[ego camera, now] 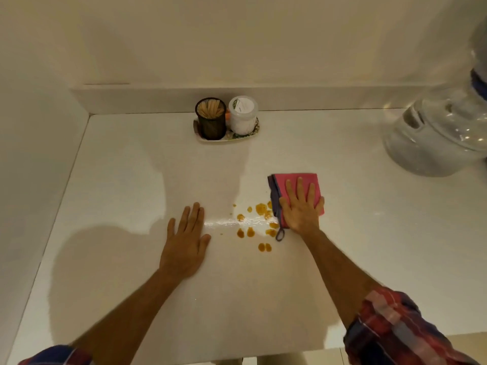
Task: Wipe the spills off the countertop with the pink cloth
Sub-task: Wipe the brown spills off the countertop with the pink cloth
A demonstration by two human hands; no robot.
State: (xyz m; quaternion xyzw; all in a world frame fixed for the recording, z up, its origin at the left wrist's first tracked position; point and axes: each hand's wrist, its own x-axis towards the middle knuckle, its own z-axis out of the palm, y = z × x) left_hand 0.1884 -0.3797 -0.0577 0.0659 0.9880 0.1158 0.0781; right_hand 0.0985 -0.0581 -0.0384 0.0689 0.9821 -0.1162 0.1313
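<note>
My right hand [300, 206] lies flat, fingers spread, pressing the folded pink cloth [297, 184] onto the white countertop [369, 233] beside the orange spills [261, 222], my empty left hand [185, 243] braced flat; next, I'd sweep left across them.

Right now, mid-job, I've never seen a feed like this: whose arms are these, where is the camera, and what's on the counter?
No machine here: a person's two bare arms, filmed by one wide-angle camera on their head, looking down. The right hand presses flat on a folded pink cloth. The left hand lies flat on the white countertop, holding nothing. Between them are orange-brown spills and a wet streak. At the back, a small tray carries a dark cup of wooden sticks and a white lidded jar. A white appliance stands far right.
</note>
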